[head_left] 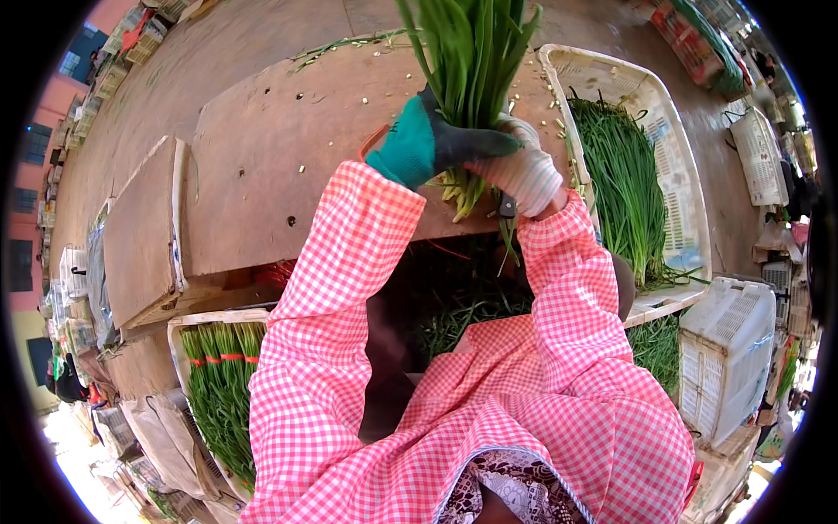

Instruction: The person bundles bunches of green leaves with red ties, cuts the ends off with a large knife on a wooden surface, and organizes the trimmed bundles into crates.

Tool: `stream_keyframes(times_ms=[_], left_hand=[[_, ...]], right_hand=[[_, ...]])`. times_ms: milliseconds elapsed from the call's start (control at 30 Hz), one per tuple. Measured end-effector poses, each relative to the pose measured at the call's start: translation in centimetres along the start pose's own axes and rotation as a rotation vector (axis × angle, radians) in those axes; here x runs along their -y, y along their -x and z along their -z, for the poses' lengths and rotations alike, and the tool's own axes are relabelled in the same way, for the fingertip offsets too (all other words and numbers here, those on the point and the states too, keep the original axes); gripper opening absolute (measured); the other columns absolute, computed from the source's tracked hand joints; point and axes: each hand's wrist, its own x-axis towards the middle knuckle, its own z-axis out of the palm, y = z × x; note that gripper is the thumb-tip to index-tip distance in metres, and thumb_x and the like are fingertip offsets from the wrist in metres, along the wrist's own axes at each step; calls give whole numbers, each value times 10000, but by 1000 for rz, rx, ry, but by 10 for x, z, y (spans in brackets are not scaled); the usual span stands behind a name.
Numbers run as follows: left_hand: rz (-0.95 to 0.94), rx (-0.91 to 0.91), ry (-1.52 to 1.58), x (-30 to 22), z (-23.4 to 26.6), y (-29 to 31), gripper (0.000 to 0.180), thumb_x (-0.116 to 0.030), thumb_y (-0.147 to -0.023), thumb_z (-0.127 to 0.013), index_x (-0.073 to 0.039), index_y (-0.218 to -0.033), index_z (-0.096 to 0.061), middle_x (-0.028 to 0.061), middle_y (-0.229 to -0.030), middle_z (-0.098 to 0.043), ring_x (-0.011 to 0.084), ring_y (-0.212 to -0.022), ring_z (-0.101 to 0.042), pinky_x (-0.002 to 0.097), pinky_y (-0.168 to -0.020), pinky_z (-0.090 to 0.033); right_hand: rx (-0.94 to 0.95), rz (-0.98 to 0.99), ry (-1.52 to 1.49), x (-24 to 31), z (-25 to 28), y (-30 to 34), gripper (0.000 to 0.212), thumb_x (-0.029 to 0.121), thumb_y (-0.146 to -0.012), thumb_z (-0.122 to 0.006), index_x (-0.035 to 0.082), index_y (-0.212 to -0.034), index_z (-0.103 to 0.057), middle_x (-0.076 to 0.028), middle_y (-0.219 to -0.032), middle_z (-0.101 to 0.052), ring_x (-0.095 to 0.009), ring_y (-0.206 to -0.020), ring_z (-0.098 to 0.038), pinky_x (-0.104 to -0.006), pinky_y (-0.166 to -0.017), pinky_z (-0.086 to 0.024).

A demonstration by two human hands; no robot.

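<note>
A bunch of long, flat green leaves (476, 65), which look like garlic chives, stands upright above the near edge of the board table. My left hand (428, 140), in a teal and black glove, is wrapped round its lower part. From the other side my right hand (522, 166), in a pale striped knit glove, also closes on the bunch. The pale stem ends (467, 194) stick out below both hands. A small dark object (507, 206) shows just under my right hand; I cannot tell what it is. Something orange-red (374, 140) is partly hidden behind my left hand.
Cut stem bits lie scattered on the wooden table (253, 166). To the right is a white crate (685, 166) of loose chives (615, 166). At lower left, a crate (218, 317) holds red-banded bundles (223, 393). An upturned white crate (724, 358) stands at right.
</note>
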Motion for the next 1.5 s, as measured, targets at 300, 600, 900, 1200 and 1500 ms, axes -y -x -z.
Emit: stream_keyframes(times_ms=[300, 600, 900, 1200, 1500], left_hand=[[-66, 48, 530, 12, 87, -37, 268, -142, -815, -597, -4, -1043, -613, 121, -919, -639, 255, -815, -623, 477, -801, -528], [172, -131, 111, -81, 193, 31, 441, -156, -803, -639, 21, -1190, -524, 115, -976, -621, 209, -802, -618, 437, -777, -542], [312, -68, -568, 28, 131, 29, 368, -206, -719, -763, 21, -971, -620, 32, -736, -608, 113, -617, -541, 279, -557, -431], [578, 81, -954, 100, 90, -25, 508, -300, -653, -755, 21, -1026, -626, 121, -786, -656, 192, -713, -622, 344, -675, -482], [671, 66, -1050, 121, 86, -48, 522, -323, -623, -750, 11, -1009, -641, 136, -799, -655, 217, -723, -625, 349, -684, -486]], right_hand=[[-404, 253, 463, 19, -4, 42, 342, 249, -812, -596, 16, -1058, -640, -162, -968, -666, -156, -875, -652, -249, -762, -494], [-173, -421, 500, -145, 16, 87, 400, 350, -896, -495, -1, -1024, -640, -77, -777, -654, -139, -559, -594, -274, -572, -475], [-216, -394, 341, -134, -23, 80, 274, 213, -849, -534, 9, -994, -648, -50, -662, -625, -107, -464, -506, -254, -474, -425], [-332, -322, -34, -128, -35, 93, 291, 120, -855, -511, 37, -1104, -637, -48, -752, -632, -76, -507, -525, -199, -490, -432], [-212, -84, 457, -164, -64, 94, 234, 109, -799, -580, 85, -1006, -687, -133, -792, -652, -244, -665, -633, -299, -649, -499]])
